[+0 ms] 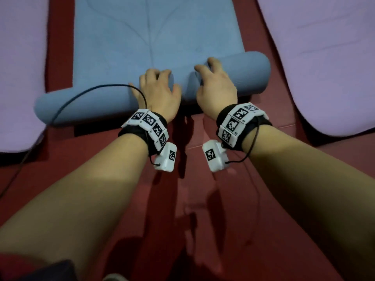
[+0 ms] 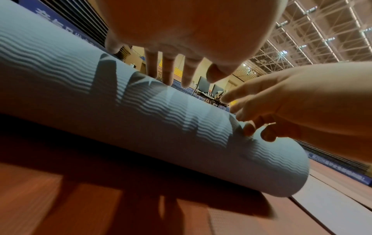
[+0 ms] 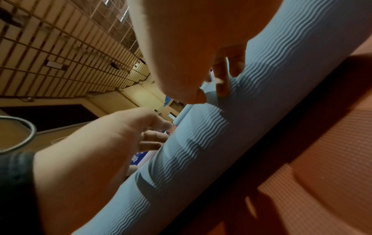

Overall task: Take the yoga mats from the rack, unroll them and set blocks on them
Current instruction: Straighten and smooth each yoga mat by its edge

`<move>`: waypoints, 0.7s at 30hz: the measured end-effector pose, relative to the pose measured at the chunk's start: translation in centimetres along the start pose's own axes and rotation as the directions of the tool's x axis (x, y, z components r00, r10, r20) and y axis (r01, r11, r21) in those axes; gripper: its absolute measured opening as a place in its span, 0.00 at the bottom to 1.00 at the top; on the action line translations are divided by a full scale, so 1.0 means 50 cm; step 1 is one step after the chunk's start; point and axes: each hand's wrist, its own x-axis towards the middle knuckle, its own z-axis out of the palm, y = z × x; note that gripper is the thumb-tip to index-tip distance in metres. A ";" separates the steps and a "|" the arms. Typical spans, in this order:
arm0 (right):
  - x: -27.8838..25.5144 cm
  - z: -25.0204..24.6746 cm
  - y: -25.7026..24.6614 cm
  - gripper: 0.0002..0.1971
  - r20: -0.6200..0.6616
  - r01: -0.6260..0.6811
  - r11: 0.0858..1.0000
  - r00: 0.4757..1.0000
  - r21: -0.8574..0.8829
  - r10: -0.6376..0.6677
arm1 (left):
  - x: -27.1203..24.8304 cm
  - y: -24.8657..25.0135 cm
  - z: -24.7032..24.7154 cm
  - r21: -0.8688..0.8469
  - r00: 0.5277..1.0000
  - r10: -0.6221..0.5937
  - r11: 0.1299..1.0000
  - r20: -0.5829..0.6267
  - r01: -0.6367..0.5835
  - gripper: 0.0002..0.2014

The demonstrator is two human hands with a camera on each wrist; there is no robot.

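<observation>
1. A blue rolled mat (image 3: 211, 143) with a wavy ribbed surface runs slantwise across the view, lying on a red floor (image 3: 322, 182).
2. The right hand (image 3: 191, 47) fills the top, its fingers (image 3: 221, 82) reaching down onto the roll.
3. The left hand (image 3: 104, 143) comes in from the lower left, fingers stretched toward the roll; whether they touch it seems likely but is blurred.
4. A dark wristband (image 3: 16, 182) sits at the left edge.
5. A gridded ceiling (image 3: 60, 47) shows behind.
</observation>
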 end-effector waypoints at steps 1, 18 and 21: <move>0.004 0.002 -0.001 0.28 0.026 -0.013 1.000 1.000 -0.025 0.014 | 0.003 0.000 0.000 0.003 1.000 -0.012 1.000 -0.008 0.012 0.23; -0.112 0.003 0.059 0.21 0.542 -0.020 0.947 0.816 -0.321 0.201 | -0.164 -0.085 0.040 0.169 0.855 0.109 0.960 0.507 -0.223 0.11; -0.122 0.000 0.078 0.21 0.492 -0.134 0.967 0.841 -0.217 0.227 | -0.175 -0.088 0.039 0.161 0.849 0.108 0.962 0.517 -0.220 0.14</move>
